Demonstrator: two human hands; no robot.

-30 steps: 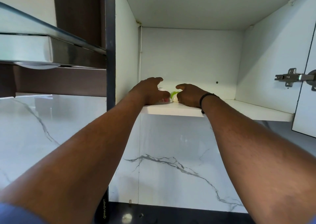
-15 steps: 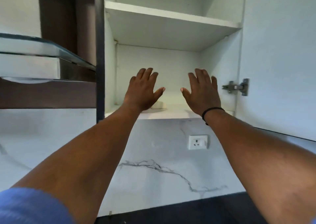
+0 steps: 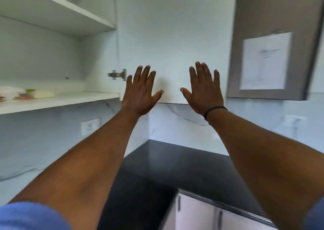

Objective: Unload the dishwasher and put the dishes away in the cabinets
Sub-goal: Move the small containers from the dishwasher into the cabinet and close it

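Both hands up and empty in front of the open cabinet door (image 3: 175, 37). Left hand (image 3: 141, 92) spread wide, fingers straight, nothing in it; right hand (image 3: 203, 89) same deal, palm forward, thumb out, black band (image 3: 214, 110) round the wrist. Hard to say whether the palms actually touch the door panel or just hang close to its bottom edge, too much blur to call it. Flat, splayed fingers like that look like a setup for pushing the door closed rather than grabbing anything.

Dishes parked on the lower shelf (image 3: 70, 100), over toward its left end near the front edge: a pale dish with a green bit (image 3: 39, 94) and something patterned (image 3: 8, 95) beside it, smeared by motion so no finer detail. Well apart from both hands, so probably that batch is put away. Hinge (image 3: 117, 74) showing at the inner right side of the cabinet, just left of the left hand. Upper shelf (image 3: 52, 14) above, dark countertop (image 3: 184, 168) below, sheet of paper (image 3: 264, 61) stuck on the grey cabinet at right. Dishwasher not in shot.
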